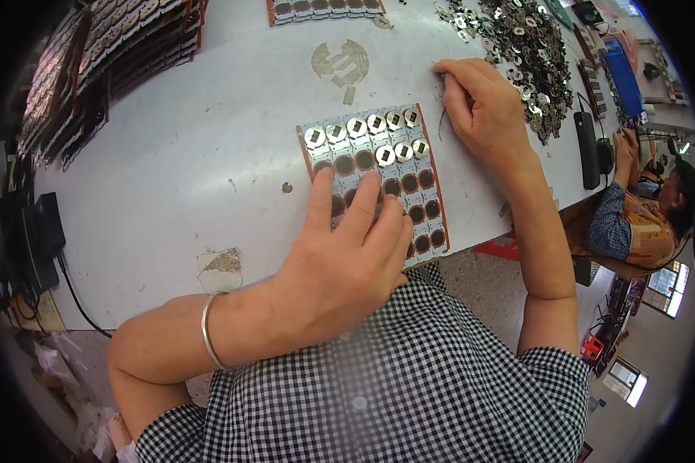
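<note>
A panel of small circuit boards (369,160) lies on the white table in front of me, with orange strips down its sides. Shiny round metal discs with dark diamond-shaped centres (356,127) cover its far row and the right part of the second row. Elsewhere on it, round dark brown spots (364,160) show. My left hand (347,247) is open, fingers spread over the near left part of the panel and hiding some spots. Right of the panel, my right hand (483,108) is closed in a pinch near the table top; what its fingertips hold, if anything, cannot be made out.
A heap of loose metal discs (529,58) spreads at the far right. Stacked panels (116,62) stand at the far left, and another panel (324,9) lies at the far edge. Black boxes with cables (42,239) sit left. A co-worker (645,220) sits at right.
</note>
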Demonstrator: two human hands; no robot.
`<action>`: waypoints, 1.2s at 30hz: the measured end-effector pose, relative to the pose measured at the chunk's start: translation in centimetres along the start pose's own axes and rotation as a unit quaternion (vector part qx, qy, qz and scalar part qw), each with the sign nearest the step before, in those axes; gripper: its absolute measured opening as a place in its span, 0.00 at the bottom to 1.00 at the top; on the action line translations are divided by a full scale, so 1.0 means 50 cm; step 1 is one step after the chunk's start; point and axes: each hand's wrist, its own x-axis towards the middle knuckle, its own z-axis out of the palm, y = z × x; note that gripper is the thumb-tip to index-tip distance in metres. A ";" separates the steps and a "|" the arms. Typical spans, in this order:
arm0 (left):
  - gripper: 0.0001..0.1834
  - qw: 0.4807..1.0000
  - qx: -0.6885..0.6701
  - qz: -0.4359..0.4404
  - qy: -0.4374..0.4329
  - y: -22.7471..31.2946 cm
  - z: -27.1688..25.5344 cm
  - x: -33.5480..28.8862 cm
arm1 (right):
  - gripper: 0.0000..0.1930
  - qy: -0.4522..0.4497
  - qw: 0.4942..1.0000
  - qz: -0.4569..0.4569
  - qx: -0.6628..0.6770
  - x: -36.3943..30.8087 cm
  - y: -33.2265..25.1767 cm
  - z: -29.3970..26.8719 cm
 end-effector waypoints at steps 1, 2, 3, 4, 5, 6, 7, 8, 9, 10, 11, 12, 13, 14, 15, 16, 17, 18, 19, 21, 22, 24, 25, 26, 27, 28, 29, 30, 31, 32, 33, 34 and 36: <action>0.35 1.000 0.004 0.000 0.001 0.000 0.001 0.000 | 0.10 0.006 1.000 0.004 -0.009 0.000 -0.001 0.002; 0.35 1.000 0.004 0.000 0.001 0.001 0.002 0.000 | 0.10 0.005 1.000 0.004 -0.009 0.002 0.001 0.004; 0.35 1.000 0.004 0.003 0.004 0.002 0.003 0.001 | 0.09 0.022 1.000 -0.003 -0.007 0.004 0.004 0.006; 0.35 1.000 0.005 0.006 0.007 0.002 0.003 0.002 | 0.09 0.038 0.999 -0.010 -0.005 0.005 0.005 0.007; 0.35 1.000 0.005 0.004 0.006 0.002 0.001 0.003 | 0.09 0.037 0.999 -0.011 -0.003 0.008 -0.001 0.006; 0.35 1.000 -0.002 0.005 -0.006 0.001 -0.004 0.004 | 0.08 0.016 0.997 0.064 0.039 0.010 -0.014 -0.002; 0.35 1.000 -0.009 0.007 -0.018 0.000 -0.007 0.005 | 0.08 -0.006 0.987 0.138 0.079 0.010 -0.029 -0.013; 0.35 1.000 -0.008 0.002 -0.018 0.000 -0.005 0.005 | 0.08 -0.008 0.987 0.135 0.082 0.010 -0.048 -0.023; 0.33 1.000 -0.015 -0.002 -0.008 0.002 0.000 0.005 | 0.08 -0.064 0.964 0.167 0.195 0.005 -0.071 -0.037; 0.32 1.000 -0.022 -0.008 0.001 0.003 0.004 0.003 | 0.07 -0.120 0.924 0.196 0.304 0.000 -0.093 -0.049; 0.32 1.000 -0.022 -0.011 0.000 0.004 0.009 0.001 | 0.07 -0.122 0.923 0.195 0.307 -0.005 -0.117 -0.055; 0.32 1.000 -0.020 -0.009 0.008 0.005 0.012 0.001 | 0.07 -0.178 0.902 0.208 0.333 -0.008 -0.142 -0.062; 0.31 1.000 -0.018 -0.008 0.016 0.004 0.014 0.001 | 0.07 -0.234 0.877 0.219 0.357 -0.007 -0.158 -0.061; 0.31 1.000 -0.019 -0.007 0.016 0.004 0.015 0.002 | 0.07 -0.203 0.904 0.168 0.336 -0.016 -0.160 -0.045; 0.30 1.000 -0.021 -0.003 0.020 0.003 0.015 0.003 | 0.07 -0.204 0.904 0.169 0.335 -0.014 -0.165 -0.043; 0.30 0.999 -0.023 0.001 0.024 0.003 0.016 0.004 | 0.06 -0.216 0.906 0.194 0.308 -0.010 -0.172 -0.043; 0.30 0.999 -0.023 0.000 0.024 0.004 0.016 0.003 | 0.06 -0.229 0.906 0.217 0.283 -0.006 -0.176 -0.040; 0.29 0.999 -0.023 0.000 0.028 0.007 0.016 0.002 | 0.06 -0.230 0.906 0.216 0.284 -0.008 -0.179 -0.037; 0.29 0.999 -0.023 0.001 0.031 0.008 0.016 0.001 | 0.06 -0.201 0.926 0.183 0.261 -0.013 -0.181 -0.033; 0.28 0.999 -0.022 0.005 0.036 0.007 0.017 0.000 | 0.06 -0.171 0.945 0.150 0.237 -0.021 -0.183 -0.025; 0.28 0.999 -0.020 0.010 0.040 0.007 0.018 0.000 | 0.06 -0.158 0.946 0.141 0.245 -0.024 -0.185 -0.020; 0.28 0.998 -0.024 0.005 0.049 0.008 0.022 -0.001 | 0.07 -0.146 0.947 0.131 0.253 -0.025 -0.189 -0.017; 0.28 0.998 -0.028 0.000 0.058 0.009 0.024 0.000 | 0.07 -0.141 0.956 0.113 0.233 -0.025 -0.192 -0.018; 0.28 0.998 -0.029 0.000 0.058 0.008 0.025 0.000 | 0.07 -0.135 0.963 0.095 0.213 -0.026 -0.194 -0.020; 0.25 0.998 -0.023 0.011 0.065 0.005 0.027 0.001 | 0.07 -0.136 0.963 0.096 0.213 -0.025 -0.196 -0.021; 0.23 0.997 -0.016 0.023 0.073 0.004 0.028 0.002 | 0.07 -0.139 0.961 0.102 0.216 -0.025 -0.197 -0.023; 0.23 0.997 -0.016 0.021 0.073 0.004 0.029 0.001 | 0.07 -0.142 0.959 0.107 0.221 -0.024 -0.197 -0.024; 0.23 0.997 -0.015 0.020 0.072 0.004 0.029 0.000 | 0.07 -0.143 0.959 0.107 0.221 -0.022 -0.196 -0.025; 0.23 0.997 -0.013 0.018 0.072 0.005 0.028 -0.001 | 0.06 -0.155 0.952 0.128 0.232 -0.020 -0.193 -0.025; 0.23 0.997 -0.013 0.018 0.072 0.005 0.025 -0.001 | 0.06 -0.167 0.944 0.149 0.241 -0.019 -0.192 -0.025; 0.26 0.998 -0.019 0.014 0.058 0.007 0.021 -0.001 | 0.06 -0.167 0.944 0.149 0.241 -0.020 -0.192 -0.024; 0.30 0.999 -0.025 0.009 0.044 0.007 0.019 -0.002 | 0.07 -0.156 0.951 0.135 0.229 -0.021 -0.193 -0.023; 0.30 0.999 -0.023 0.007 0.044 0.008 0.020 -0.003 | 0.07 -0.146 0.958 0.122 0.217 -0.021 -0.192 -0.020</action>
